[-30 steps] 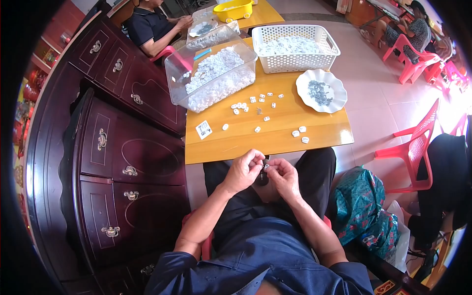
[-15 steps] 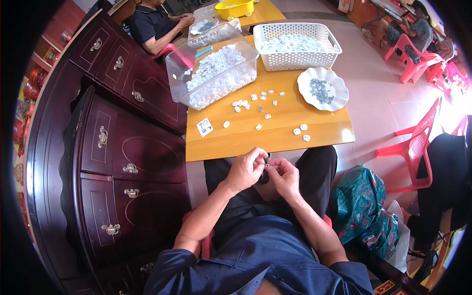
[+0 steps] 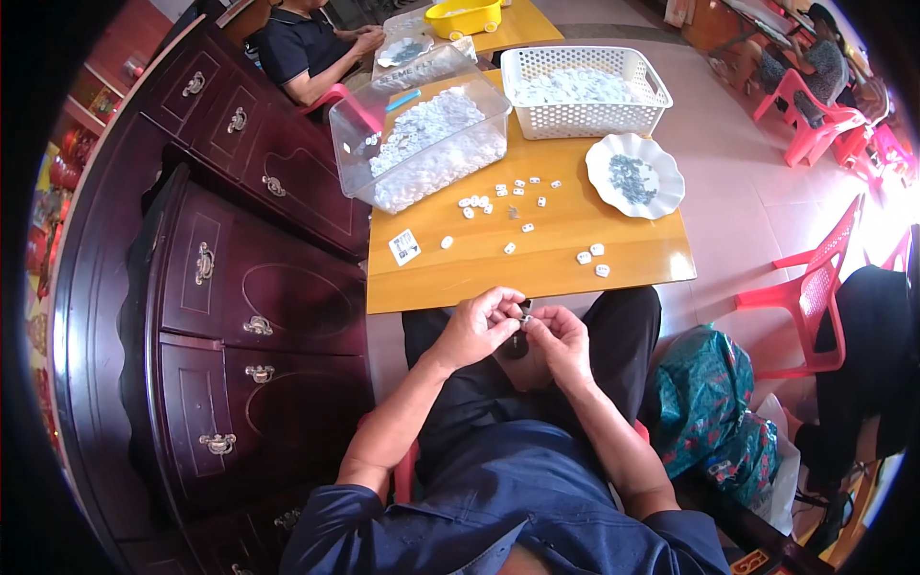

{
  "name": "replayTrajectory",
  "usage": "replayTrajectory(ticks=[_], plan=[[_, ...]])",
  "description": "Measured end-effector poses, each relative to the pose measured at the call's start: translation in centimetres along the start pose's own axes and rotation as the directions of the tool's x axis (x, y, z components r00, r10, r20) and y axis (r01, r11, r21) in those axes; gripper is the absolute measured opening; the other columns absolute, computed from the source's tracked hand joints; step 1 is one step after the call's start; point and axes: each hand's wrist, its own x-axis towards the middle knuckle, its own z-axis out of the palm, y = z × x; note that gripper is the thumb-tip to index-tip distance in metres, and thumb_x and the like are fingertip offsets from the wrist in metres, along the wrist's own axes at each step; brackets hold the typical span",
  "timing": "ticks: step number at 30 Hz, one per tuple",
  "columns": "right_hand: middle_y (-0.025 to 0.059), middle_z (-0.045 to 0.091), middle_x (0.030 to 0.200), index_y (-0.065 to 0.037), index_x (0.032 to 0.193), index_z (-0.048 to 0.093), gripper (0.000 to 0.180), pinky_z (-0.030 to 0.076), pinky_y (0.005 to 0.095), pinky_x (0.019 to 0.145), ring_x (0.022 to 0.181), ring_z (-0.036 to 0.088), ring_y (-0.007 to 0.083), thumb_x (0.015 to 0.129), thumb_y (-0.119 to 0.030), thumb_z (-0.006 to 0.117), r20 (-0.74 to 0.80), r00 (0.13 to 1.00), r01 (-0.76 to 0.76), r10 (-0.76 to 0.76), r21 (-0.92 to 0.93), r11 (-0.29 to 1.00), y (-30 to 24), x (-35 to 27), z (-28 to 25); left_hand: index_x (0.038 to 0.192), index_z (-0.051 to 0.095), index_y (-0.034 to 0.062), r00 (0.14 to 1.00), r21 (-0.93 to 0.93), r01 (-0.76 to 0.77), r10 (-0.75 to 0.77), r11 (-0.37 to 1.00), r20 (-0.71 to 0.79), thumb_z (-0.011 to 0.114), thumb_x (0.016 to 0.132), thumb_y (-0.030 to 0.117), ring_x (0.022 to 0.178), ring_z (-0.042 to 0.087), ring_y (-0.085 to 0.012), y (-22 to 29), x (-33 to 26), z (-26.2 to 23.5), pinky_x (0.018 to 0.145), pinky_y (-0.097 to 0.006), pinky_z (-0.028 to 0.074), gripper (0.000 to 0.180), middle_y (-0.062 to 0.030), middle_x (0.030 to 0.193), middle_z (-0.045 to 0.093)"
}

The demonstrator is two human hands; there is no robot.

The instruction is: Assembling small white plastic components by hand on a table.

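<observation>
My left hand and my right hand meet over my lap, just off the table's front edge. Fingertips of both pinch a small white plastic piece, partly hidden by the fingers. Something small and dark shows beside it, too small to name. On the wooden table lie several loose white pieces, many with two dark holes. A scalloped white plate at the right holds a heap of small grey parts.
A clear plastic bin and a white perforated basket, both full of white pieces, stand farther back. A dark cabinet borders the left. Right are a pink chair and green bags. A person sits beyond.
The whole view has shifted slightly, so the table's things sit a little farther right. Both hands stay together, with the fingers slightly rearranged around the white piece.
</observation>
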Motion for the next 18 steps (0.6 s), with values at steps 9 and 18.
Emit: replayTrajectory(ticks=[9,18], plan=[[0.0031,0.072,0.089,-0.002,0.105,0.065,0.011,0.05,0.0202,0.069,0.074,0.062,0.0064,0.096,-0.007,0.069,0.009,1.0,-0.029,0.028,0.157,0.987,-0.4,0.1,-0.7,0.115,0.066,0.0028,0.892,0.587,0.037,0.238,0.809,-0.384,0.071,0.085,0.005,0.082,0.07,-0.0278,-2.6,2.9,-8.6,0.072,-0.037,0.056,0.03,-0.0138,0.096,0.07],[0.003,0.072,0.091,-0.003,0.106,0.064,0.01,0.05,0.0203,0.071,0.076,0.063,0.0068,0.098,-0.008,0.066,0.043,0.996,-0.079,0.075,0.123,0.989,-0.3,0.0,-0.5,0.11,0.07,0.0052,0.887,0.716,0.134,0.24,0.685,-0.395,0.073,0.088,0.02,0.085,0.067,-0.0329,-5.0,5.9,-9.8,0.072,-0.043,0.054,0.027,-0.0137,0.092,0.067]])
